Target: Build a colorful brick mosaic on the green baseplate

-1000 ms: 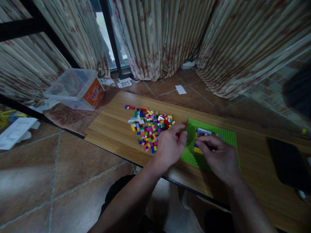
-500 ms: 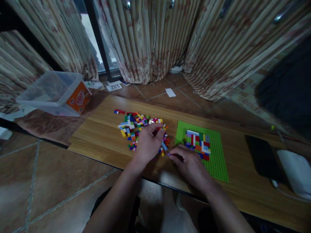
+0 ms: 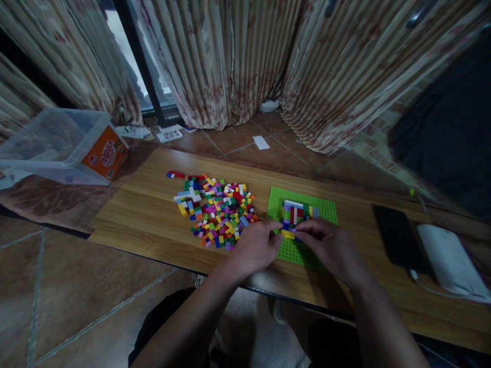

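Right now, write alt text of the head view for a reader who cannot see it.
A person's left hand and right hand are both at the near edge of a flat brick build on a green baseplate. Loose coloured bricks lie heaped to the left on a table, with a clear box farther left.

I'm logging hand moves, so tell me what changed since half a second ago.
The left hand moved right, from over the loose bricks to the near left corner of the brick build. The right hand moved from beside the green baseplate to the build's near side, a small purple brick at its fingertips; release is unclear. The baseplate and clear box stayed put.
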`<control>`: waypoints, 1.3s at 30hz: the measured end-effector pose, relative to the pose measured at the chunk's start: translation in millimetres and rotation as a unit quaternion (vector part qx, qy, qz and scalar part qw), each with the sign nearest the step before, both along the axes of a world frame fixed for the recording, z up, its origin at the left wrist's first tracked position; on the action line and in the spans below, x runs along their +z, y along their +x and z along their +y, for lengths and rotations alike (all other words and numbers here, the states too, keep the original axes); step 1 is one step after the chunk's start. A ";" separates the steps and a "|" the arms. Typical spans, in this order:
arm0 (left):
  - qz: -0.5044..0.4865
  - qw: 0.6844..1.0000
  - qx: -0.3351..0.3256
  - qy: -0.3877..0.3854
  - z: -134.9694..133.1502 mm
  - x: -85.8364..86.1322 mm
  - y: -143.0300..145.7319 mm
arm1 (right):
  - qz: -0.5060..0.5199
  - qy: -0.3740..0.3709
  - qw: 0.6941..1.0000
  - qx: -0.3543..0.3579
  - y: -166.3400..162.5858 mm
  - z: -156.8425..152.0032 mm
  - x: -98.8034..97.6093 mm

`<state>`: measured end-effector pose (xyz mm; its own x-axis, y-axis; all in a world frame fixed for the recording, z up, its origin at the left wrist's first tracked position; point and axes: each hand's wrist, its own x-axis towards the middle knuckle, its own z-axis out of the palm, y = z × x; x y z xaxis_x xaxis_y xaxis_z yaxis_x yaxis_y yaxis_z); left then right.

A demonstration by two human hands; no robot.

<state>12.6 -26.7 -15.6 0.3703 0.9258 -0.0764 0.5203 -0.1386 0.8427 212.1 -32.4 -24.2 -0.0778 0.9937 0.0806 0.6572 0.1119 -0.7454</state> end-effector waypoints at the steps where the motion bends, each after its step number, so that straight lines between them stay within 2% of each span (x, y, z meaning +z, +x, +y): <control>1: 0.004 1.000 -0.006 0.001 -0.4 -0.8 1.7 | -0.005 0.002 1.000 0.001 -1.2 0.5 -1.0; 18: 0.086 0.995 -0.049 0.018 -6.4 -1.9 14.5 | -0.046 0.041 0.998 -0.032 -0.8 3.4 -7.5; 39: 0.166 0.981 -0.066 0.072 -11.7 -6.6 19.0 | -0.041 0.021 0.998 -0.047 -9.9 4.1 -3.8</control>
<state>31.6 -38.4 -22.2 0.4647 0.8814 -0.0844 0.7324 -0.3291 0.5961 202.2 -28.3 -28.1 0.0077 0.9928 0.1192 0.7245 0.0766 -0.6850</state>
